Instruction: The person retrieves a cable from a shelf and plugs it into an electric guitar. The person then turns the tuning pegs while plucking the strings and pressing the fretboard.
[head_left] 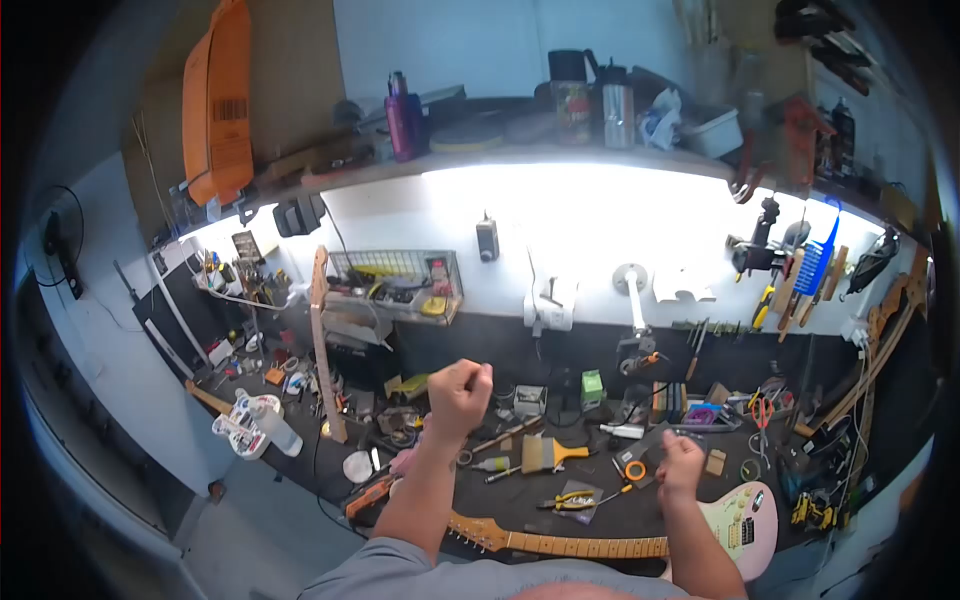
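Note:
My left hand (460,395) is raised above the bench, its fingers curled into a fist. My right hand (683,465) is also closed, held lower, over the right part of the bench. Whatever either fist may contain is hidden. Below them an electric guitar lies across the front of the bench. Its maple neck (585,547) runs from the headstock (478,532) near my left forearm to the pale pink body (762,515) beyond my right forearm. Yellow-handled pliers (570,499) and a wide paintbrush (540,454) lie between my arms.
A bare guitar neck (325,370) stands upright at the left, near a white guitar body (245,425). A lamp arm (634,300) juts from the wall. Orange scissors (761,410) and a roll of tape (635,470) are at the right. A loaded shelf (480,160) hangs overhead.

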